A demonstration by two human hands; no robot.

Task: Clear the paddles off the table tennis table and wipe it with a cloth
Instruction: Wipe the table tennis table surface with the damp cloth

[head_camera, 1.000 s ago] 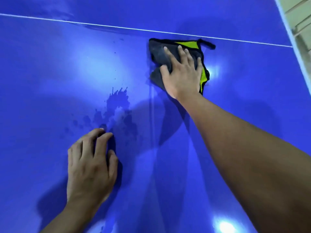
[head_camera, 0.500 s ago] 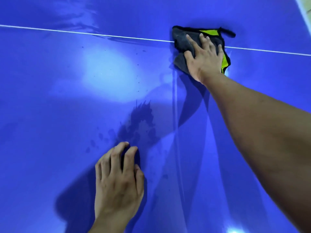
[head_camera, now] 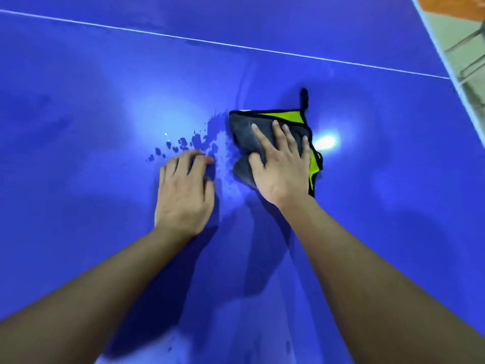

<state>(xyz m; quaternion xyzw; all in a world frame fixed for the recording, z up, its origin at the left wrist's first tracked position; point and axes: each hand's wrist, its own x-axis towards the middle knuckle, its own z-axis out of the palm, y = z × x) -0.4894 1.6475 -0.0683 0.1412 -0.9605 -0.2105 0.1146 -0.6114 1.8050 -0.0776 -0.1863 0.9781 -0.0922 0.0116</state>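
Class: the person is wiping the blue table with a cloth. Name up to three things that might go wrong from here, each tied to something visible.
The left hand rests its fingertips at the wet splatter; it may slip or smear droplets over the table.
The right hand presses the folded cloth flat, without a grip; it could bunch and leave streaks.
The wet splatter lies left of the cloth; a stroke elsewhere would miss it.
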